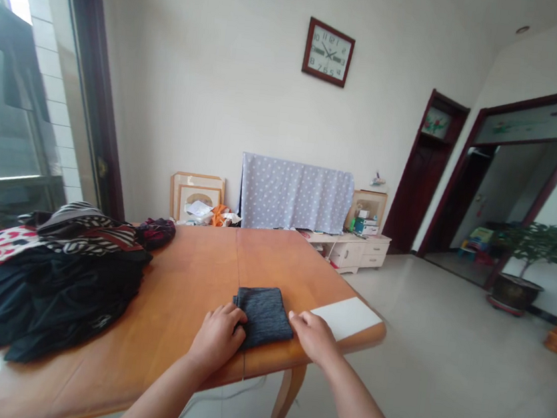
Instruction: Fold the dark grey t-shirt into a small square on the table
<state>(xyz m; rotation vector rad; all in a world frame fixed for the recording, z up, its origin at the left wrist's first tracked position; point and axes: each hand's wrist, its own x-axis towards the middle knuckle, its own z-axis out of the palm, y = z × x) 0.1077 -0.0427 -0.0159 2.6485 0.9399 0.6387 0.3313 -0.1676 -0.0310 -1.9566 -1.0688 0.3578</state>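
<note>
A dark blue-grey garment (266, 316), folded into a small, roughly square bundle, lies flat near the table's front edge. My left hand (220, 335) is closed at its left side, fingers curled over the folded edge and thumb at the near corner. On the opposite side my right hand (313, 334) pinches the right edge, fingers pressed together. The fingertips of both hands are partly hidden. Just beyond the right hand, a white sheet (347, 316) lies flat at the table's right corner.
A heap of loose clothes (74, 279), black, striped and red-spotted, covers the left of the wooden table (192, 259). Behind the table are framed pictures (197, 193), a dotted cloth cover (295, 194) and a low white cabinet (371, 252). A potted plant (519, 283) stands right.
</note>
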